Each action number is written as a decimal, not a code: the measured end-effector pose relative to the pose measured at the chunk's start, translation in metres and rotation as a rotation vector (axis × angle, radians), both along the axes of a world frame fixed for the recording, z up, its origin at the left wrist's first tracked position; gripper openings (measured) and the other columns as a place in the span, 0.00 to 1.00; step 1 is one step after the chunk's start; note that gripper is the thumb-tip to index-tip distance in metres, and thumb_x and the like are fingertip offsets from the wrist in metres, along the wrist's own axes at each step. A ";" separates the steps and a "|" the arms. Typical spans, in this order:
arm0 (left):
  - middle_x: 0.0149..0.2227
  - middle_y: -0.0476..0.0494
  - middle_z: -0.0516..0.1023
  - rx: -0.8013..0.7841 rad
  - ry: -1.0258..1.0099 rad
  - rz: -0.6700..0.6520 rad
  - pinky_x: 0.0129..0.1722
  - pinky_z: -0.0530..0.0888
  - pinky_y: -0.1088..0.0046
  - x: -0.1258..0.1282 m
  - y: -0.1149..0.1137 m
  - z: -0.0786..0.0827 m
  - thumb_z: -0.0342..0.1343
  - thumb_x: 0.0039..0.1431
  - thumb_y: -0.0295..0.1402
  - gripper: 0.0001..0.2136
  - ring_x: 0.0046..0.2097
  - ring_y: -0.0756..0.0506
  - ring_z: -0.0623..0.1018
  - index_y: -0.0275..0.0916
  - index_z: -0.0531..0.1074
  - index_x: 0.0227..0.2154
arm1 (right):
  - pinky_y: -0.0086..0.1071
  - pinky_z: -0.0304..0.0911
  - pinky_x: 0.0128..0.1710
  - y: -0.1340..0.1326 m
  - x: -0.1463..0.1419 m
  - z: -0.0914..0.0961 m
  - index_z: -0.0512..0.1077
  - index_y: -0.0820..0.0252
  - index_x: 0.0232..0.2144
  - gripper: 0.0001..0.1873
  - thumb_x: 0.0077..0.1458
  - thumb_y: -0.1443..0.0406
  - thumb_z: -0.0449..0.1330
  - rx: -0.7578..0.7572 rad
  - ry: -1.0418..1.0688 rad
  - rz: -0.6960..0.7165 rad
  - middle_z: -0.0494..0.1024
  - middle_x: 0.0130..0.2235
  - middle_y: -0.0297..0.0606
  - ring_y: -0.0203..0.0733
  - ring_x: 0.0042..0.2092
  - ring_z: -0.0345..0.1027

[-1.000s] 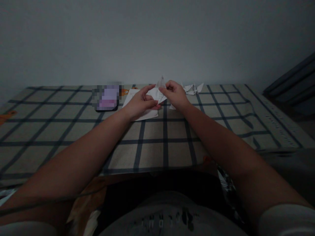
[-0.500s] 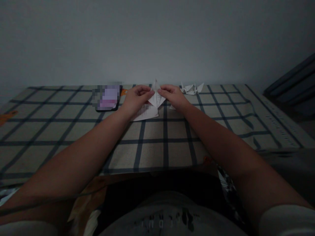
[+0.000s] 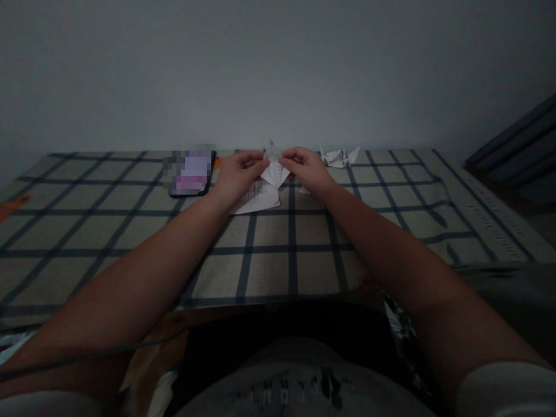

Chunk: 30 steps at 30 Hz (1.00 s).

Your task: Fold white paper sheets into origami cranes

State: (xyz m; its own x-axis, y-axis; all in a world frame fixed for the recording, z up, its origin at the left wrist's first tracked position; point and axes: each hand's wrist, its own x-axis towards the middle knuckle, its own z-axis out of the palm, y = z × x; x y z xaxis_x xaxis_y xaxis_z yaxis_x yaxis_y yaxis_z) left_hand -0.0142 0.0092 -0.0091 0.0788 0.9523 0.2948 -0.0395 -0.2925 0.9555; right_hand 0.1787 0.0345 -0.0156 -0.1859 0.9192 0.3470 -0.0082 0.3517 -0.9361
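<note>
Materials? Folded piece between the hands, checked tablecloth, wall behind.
Folded piece: likely thin paper, matte; crisp creases, printed marks.
Tablecloth: probably woven fabric, matte; stripes bend with wrinkles at right.
Wall: perhaps painted plaster, matte; plain surface, too dim to confirm.

Wht paper [image 3: 276,175], blu-chk beige cloth [image 3: 270,231].

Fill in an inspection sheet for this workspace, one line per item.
Surface: checked cloth, pale with dark lines, wrinkled toward the right.
Job's things: folded paper, pointed at top, held between both hands; printed sheet on the cloth, partly hidden by the left hand.
Clutter: phone, partly pixelated, at left; folded paper figures beyond the right hand.
Hands: each pinches one side of the folded paper.
Cables: dark cord-like strand at lower left; ends not traceable.
Surroundings: plain wall behind; dark ridged object at right, unidentified; dim light.
</note>
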 end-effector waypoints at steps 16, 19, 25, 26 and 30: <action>0.30 0.45 0.82 -0.025 0.024 -0.001 0.30 0.75 0.73 0.000 -0.002 0.001 0.75 0.48 0.44 0.16 0.29 0.48 0.79 0.37 0.81 0.33 | 0.32 0.64 0.35 -0.008 0.002 0.006 0.78 0.60 0.31 0.18 0.55 0.50 0.72 0.084 -0.136 -0.025 0.78 0.32 0.35 0.38 0.35 0.68; 0.29 0.46 0.81 -0.017 0.040 0.005 0.31 0.75 0.73 0.001 -0.004 0.002 0.75 0.48 0.44 0.16 0.30 0.49 0.78 0.38 0.80 0.32 | 0.32 0.63 0.34 -0.009 0.002 0.006 0.77 0.60 0.31 0.17 0.55 0.52 0.72 0.065 -0.125 -0.024 0.77 0.31 0.35 0.37 0.34 0.66; 0.30 0.45 0.81 -0.002 0.059 -0.028 0.32 0.73 0.70 0.002 -0.004 0.000 0.73 0.50 0.46 0.17 0.31 0.46 0.79 0.38 0.81 0.33 | 0.30 0.61 0.32 -0.008 0.001 0.005 0.74 0.59 0.28 0.16 0.54 0.57 0.73 -0.013 -0.089 0.076 0.74 0.29 0.32 0.36 0.33 0.66; 0.30 0.45 0.81 0.005 0.069 -0.022 0.32 0.73 0.70 0.002 -0.004 0.000 0.74 0.50 0.46 0.17 0.32 0.46 0.80 0.38 0.81 0.32 | 0.30 0.62 0.32 -0.008 0.001 0.005 0.73 0.59 0.28 0.16 0.54 0.56 0.73 -0.016 -0.086 0.089 0.74 0.29 0.32 0.36 0.33 0.66; 0.31 0.44 0.83 0.006 0.081 0.004 0.32 0.74 0.71 0.001 -0.004 0.000 0.75 0.48 0.47 0.18 0.33 0.45 0.81 0.37 0.82 0.32 | 0.31 0.65 0.35 -0.009 0.002 0.006 0.76 0.59 0.33 0.14 0.55 0.56 0.72 0.023 -0.083 0.085 0.75 0.31 0.33 0.36 0.34 0.67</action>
